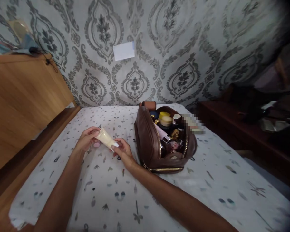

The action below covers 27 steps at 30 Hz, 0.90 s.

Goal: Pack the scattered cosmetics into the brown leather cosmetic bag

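Note:
A pale yellow squeeze tube with a white cap is held between my two hands, above a white printed sheet. The fingers of my left hand are closed on its flat upper end. At the capped end, my right hand pinches the tube near the white cap. A small pink object shows just below my left fingers; its kind I cannot make out. To the right of my right hand stands a brown toiletry bag, unzipped, with several bottles, jars and tubes inside.
A wooden cabinet borders the left side, with some items on top. Behind is a patterned wall bearing a white card. A flat item, partly blurred, lies behind the bag. Dark reddish furniture stands at the right.

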Tool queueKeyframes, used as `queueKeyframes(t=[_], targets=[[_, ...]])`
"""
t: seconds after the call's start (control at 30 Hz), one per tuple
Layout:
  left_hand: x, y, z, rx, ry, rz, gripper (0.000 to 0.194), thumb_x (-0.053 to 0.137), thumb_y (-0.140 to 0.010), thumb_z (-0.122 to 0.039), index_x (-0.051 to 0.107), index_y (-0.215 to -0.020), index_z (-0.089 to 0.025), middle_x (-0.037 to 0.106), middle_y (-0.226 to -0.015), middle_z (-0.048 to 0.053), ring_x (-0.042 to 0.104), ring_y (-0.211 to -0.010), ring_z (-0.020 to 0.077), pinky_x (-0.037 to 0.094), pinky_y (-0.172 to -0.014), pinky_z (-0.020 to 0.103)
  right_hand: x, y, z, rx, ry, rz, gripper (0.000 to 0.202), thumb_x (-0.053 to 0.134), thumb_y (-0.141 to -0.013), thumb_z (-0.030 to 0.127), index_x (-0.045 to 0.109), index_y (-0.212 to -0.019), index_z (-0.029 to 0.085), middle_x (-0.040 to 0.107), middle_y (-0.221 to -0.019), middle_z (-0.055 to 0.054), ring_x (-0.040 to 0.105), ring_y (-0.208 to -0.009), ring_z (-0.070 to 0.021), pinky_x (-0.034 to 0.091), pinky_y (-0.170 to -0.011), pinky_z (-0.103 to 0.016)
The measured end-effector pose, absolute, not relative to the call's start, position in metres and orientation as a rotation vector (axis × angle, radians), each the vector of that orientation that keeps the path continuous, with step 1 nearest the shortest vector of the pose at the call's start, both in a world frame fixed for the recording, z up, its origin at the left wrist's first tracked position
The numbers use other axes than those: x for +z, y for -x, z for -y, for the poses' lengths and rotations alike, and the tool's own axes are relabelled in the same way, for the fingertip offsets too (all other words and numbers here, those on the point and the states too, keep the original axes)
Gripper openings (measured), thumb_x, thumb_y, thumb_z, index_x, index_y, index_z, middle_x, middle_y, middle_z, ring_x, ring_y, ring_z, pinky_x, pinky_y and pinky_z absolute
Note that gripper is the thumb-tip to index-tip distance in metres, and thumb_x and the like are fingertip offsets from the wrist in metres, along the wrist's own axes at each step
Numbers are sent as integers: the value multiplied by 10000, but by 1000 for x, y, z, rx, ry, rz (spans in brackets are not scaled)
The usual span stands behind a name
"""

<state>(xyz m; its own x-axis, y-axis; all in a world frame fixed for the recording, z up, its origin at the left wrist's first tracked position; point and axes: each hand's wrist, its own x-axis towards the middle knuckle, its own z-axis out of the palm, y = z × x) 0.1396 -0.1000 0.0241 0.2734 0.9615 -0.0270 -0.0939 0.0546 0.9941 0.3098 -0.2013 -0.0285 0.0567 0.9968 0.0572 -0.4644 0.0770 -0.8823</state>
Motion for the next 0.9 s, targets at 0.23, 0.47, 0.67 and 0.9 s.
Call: queueKeyframes(t=[0.23, 0.47, 0.67, 0.9], targets=[[25, -145, 106, 1095, -1219, -941, 374, 874, -560, -340, 681, -822, -155, 612, -617, -34, 540, -508, 96, 446, -462, 190, -28, -299, 208, 1303, 920, 928, 445, 739, -626, 298, 537, -1015, 216, 557, -750, 58, 530, -561, -93, 427, -425, -178], [33, -153, 118, 1073, -1216, -917, 422, 882, -545, -440, 687, -825, -192, 584, -603, -49, 475, -447, 78, 385, -401, 176, -9, -300, 226, 1327, 980, 904, 507, 769, -637, 247, 534, -1086, 229, 562, -786, 67, 556, -511, -72, 453, -438, -182], [35, -163, 132, 1011, -1243, -862, 487, 865, -526, -543, 719, -855, -216, 660, -721, 0, 552, -565, 129, 458, -487, 208, 6, -320, 256, 1299, 1031, 965, 595, 793, -630, 225, 541, -1169, 234, 592, -810, 45, 581, -580, -100, 452, -486, -194], [38, -182, 163, 520, -1538, -743, 678, 877, -441, -546, 738, -1016, -215, 733, -894, 112, 658, -871, 372, 551, -724, 415, 11, -323, 287, 1126, 872, 919, 639, 766, -666, 192, 504, -1245, 257, 656, -1086, -33, 655, -930, -196, 548, -726, -292]])
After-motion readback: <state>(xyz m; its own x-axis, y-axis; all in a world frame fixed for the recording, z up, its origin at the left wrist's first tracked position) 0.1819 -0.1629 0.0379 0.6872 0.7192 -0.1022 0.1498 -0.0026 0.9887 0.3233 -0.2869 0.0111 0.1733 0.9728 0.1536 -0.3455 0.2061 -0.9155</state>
